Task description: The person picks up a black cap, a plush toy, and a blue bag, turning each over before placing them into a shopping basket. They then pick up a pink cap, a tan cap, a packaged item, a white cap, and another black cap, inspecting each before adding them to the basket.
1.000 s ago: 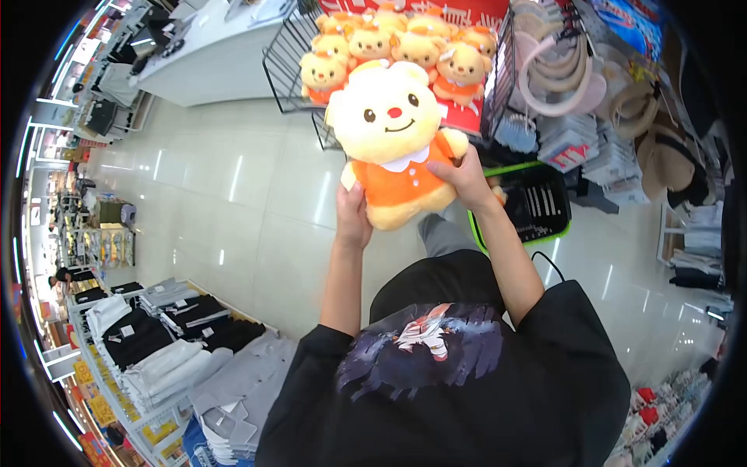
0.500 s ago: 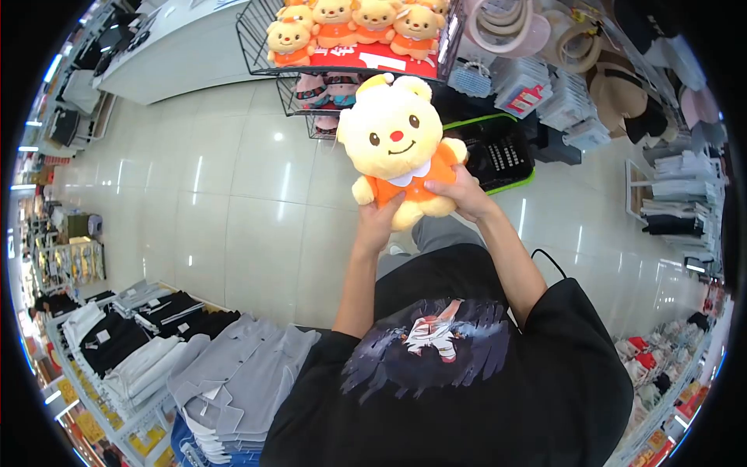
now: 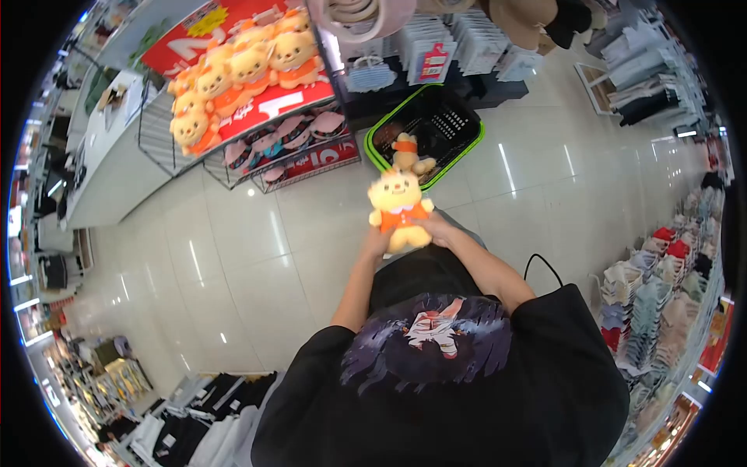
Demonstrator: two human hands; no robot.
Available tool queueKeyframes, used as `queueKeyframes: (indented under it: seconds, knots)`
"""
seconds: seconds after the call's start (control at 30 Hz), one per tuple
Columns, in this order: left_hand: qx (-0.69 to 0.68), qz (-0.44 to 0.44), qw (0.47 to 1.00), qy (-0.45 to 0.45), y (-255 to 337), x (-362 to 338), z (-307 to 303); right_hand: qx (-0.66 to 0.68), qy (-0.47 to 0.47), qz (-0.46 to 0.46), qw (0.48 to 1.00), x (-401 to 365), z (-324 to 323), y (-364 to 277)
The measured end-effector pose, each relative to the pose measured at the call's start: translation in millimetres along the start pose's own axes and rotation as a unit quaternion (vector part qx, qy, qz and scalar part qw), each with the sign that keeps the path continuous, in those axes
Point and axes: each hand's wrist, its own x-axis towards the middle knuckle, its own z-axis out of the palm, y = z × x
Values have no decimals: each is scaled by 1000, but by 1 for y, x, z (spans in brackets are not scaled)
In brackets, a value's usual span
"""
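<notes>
A yellow plush bear [image 3: 400,204] in an orange outfit is held upright in front of my body, between both hands. My left hand [image 3: 378,238] is closed on its lower left side, and my right hand [image 3: 437,227] grips its lower right side. Just beyond the bear's head, a black shopping basket [image 3: 472,149] with a green rim stands on the floor. Inside that basket lies a tan plush toy [image 3: 406,156] with an orange part, partly hidden by the bear.
A wire rack [image 3: 159,144] with several similar plush bears [image 3: 249,62] stands at the upper left, above pink plush items [image 3: 296,128]. Packaged goods [image 3: 429,50] hang behind the basket. Folded clothes [image 3: 187,424] lie lower left; clothing racks [image 3: 650,300] line the right.
Both hands have lowered the bear toward my body, and it looks smaller. My view has turned right, so the rack has shifted left and the basket with its plush toy shows more fully.
</notes>
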Motion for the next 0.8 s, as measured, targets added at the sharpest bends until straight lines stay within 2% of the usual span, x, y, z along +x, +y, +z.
queueKeyframes:
  seconds: [0.03,0.07,0.1,0.13,0.2,0.27,0.3,0.37,0.43,0.5,0.53,0.63,0.73,0.8]
  knots:
    - [-64,-93,994,-7,-24,13,4,-10,14,34,999,11,-19,10]
    - [-58,-93,994,-16,-36,25,7,-89,37,63,993,25,-36,15]
    - [-102,-156,980,-67,-41,34,9,-143,58,92,984,27,-41,6]
    - [-146,-219,958,-115,-43,49,13,-110,61,95,987,29,-45,-5]
    - [-110,-227,963,-99,-22,70,29,-78,58,104,990,47,-67,-14]
    - [-75,-231,967,-76,1,93,44,-36,41,49,997,68,-90,-37]
    - [-50,-237,968,-59,11,100,54,-36,36,54,997,75,-102,-49]
    - [-23,-243,969,-38,22,118,69,-114,54,66,990,90,-125,-79]
    - [42,-249,967,-45,13,151,79,-121,36,58,990,107,-146,-98]
    - [41,-225,973,-27,26,172,100,-187,80,8,979,109,-156,-121]
    - [62,-211,975,-22,31,180,107,-184,108,3,977,112,-158,-128]
    - [91,-210,973,1,61,185,125,-136,113,26,984,134,-173,-132]
    - [139,-179,974,9,68,202,128,-140,62,29,988,164,-187,-124]
    - [214,-115,970,14,47,219,117,-162,30,31,986,165,-189,-132]
